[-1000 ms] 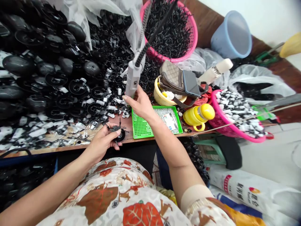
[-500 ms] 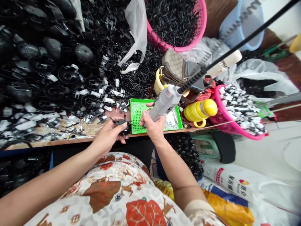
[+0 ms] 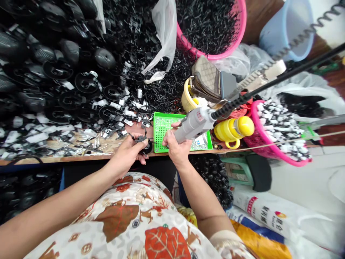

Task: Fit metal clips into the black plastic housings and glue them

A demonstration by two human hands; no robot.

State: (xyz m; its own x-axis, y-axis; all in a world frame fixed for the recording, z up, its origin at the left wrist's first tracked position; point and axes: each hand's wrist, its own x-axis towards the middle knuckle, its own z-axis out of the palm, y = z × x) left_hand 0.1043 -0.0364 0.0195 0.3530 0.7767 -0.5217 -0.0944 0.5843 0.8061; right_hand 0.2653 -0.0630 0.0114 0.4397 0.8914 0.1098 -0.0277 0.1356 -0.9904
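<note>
Part (image 3: 145, 145) is pinched by the left hand (image 3: 126, 154); driver (image 3: 194, 124), gripped in the right hand (image 3: 175, 148) just beside, should be held square.

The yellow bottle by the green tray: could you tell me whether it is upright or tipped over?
Tipped over: the yellow bottle lies lengthwise on its side, its cap pointing towards the pink basket.

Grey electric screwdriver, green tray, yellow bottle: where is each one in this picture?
grey electric screwdriver (image 3: 192, 124): head view, middle of its grey body.
green tray (image 3: 161, 130): head view, bare perforated left half.
yellow bottle (image 3: 225, 131): head view, side of its body, left of the cap.
</note>
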